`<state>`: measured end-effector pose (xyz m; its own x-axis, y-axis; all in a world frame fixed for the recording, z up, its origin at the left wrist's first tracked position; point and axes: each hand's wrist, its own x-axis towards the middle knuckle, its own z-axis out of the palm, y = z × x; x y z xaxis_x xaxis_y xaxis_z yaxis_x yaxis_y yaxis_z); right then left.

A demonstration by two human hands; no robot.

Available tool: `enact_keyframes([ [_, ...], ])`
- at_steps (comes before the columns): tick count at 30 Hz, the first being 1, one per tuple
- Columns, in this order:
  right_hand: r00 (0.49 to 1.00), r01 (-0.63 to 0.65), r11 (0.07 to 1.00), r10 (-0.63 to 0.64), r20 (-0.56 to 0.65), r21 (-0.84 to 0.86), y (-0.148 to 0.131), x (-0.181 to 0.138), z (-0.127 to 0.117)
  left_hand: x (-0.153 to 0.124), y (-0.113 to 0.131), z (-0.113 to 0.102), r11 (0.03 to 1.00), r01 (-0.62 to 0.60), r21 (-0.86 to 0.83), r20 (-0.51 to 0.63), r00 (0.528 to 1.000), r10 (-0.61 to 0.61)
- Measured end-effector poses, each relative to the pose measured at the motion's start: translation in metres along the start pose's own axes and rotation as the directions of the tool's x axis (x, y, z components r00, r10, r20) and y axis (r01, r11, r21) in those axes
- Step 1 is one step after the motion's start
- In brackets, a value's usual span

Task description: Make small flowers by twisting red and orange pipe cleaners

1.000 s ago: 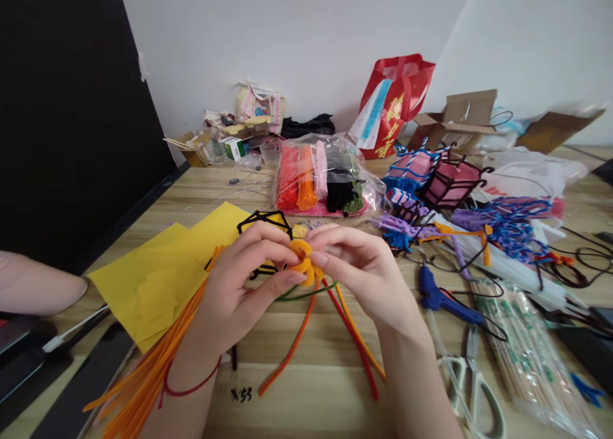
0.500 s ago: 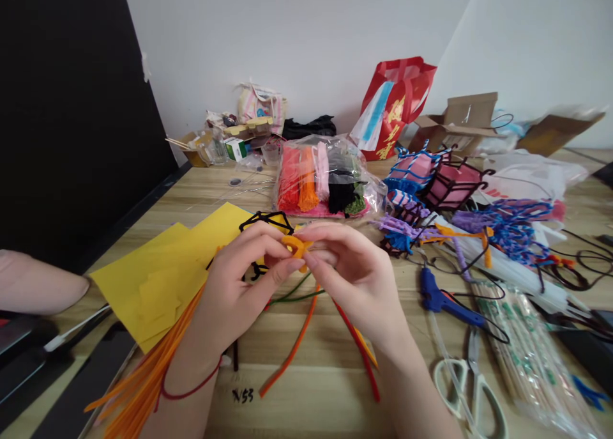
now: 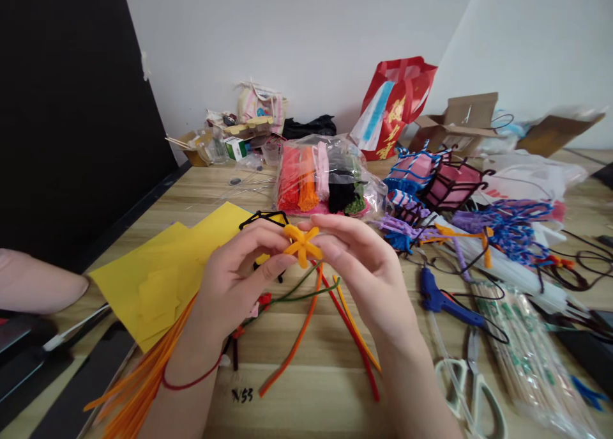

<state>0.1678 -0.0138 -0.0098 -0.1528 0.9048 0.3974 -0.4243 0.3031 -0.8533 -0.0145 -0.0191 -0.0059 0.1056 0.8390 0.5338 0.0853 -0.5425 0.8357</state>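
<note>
My left hand [image 3: 234, 279] and my right hand [image 3: 364, 269] meet above the wooden table [image 3: 316, 388], and both pinch a small orange pipe-cleaner flower [image 3: 301, 243] with short looped petals. Its long orange stem [image 3: 292, 349] hangs down towards the table. Loose red, green and orange pipe cleaners [image 3: 349, 327] lie under my hands. A bundle of orange pipe cleaners [image 3: 143, 375] runs under my left wrist, which wears a red string. A black wire frame [image 3: 263, 220] sits just behind my left fingers on yellow paper [image 3: 158, 273].
A clear bag of coloured pipe cleaners [image 3: 320, 177] lies behind my hands. Pink and blue lanterns [image 3: 431, 177], a blue glue gun [image 3: 440, 298], scissors [image 3: 469, 388] and packed skewers [image 3: 522, 349] fill the right. Another person's arm [image 3: 38, 282] rests at the left edge. A red bag [image 3: 395, 100] stands at the back.
The orange piece between my fingers has been spread from a curled loop into a flat flower shape, and my hands have lifted it slightly.
</note>
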Motion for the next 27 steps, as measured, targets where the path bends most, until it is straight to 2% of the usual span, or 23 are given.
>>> enact_keyframes([
  [6, 0.999, 0.007, 0.999, -0.005, -0.047, 0.041, -0.003, 0.002, 0.001, 0.004, 0.001, 0.002, 0.989, 0.061, -0.133, 0.017, 0.998, -0.059],
  [8, 1.0, -0.014, 0.993, 0.015, -0.01, 0.117, -0.002, 0.003, 0.001, 0.004, 0.003, 0.002, 0.986, 0.089, -0.141, 0.039, 0.996, -0.085],
  [12, 0.988, -0.135, 0.96, 0.112, 0.106, 0.244, -0.001, 0.005, -0.001, -0.003, 0.006, 0.003, 0.971, 0.184, -0.156, 0.093, 0.981, -0.171],
  [15, 0.964, -0.217, 0.938, 0.161, 0.211, 0.272, -0.002, 0.005, -0.004, -0.01, 0.009, 0.002, 0.942, 0.255, -0.219, 0.153, 0.962, -0.225],
  [17, 0.954, -0.226, 0.941, 0.161, 0.252, 0.253, -0.003, 0.005, -0.005, -0.012, 0.011, 0.001, 0.937, 0.289, -0.196, 0.207, 0.946, -0.249],
  [19, 0.96, -0.192, 0.961, 0.142, 0.24, 0.201, -0.005, 0.003, -0.004, -0.011, 0.015, -0.001, 0.96, 0.261, -0.102, 0.236, 0.944, -0.231],
  [23, 0.984, -0.108, 0.994, 0.102, 0.148, 0.034, -0.006, -0.001, 0.0, -0.006, 0.018, -0.002, 0.987, 0.115, 0.111, 0.248, 0.959, -0.139],
  [25, 0.992, -0.063, 0.998, 0.062, 0.11, 0.005, -0.003, -0.002, 0.003, -0.005, 0.015, -0.001, 0.986, 0.113, 0.125, 0.222, 0.965, -0.139],
  [27, 0.998, -0.006, 0.999, 0.003, 0.059, 0.038, 0.0, -0.002, 0.005, -0.006, 0.009, 0.002, 0.989, 0.141, 0.049, 0.129, 0.981, -0.146],
])
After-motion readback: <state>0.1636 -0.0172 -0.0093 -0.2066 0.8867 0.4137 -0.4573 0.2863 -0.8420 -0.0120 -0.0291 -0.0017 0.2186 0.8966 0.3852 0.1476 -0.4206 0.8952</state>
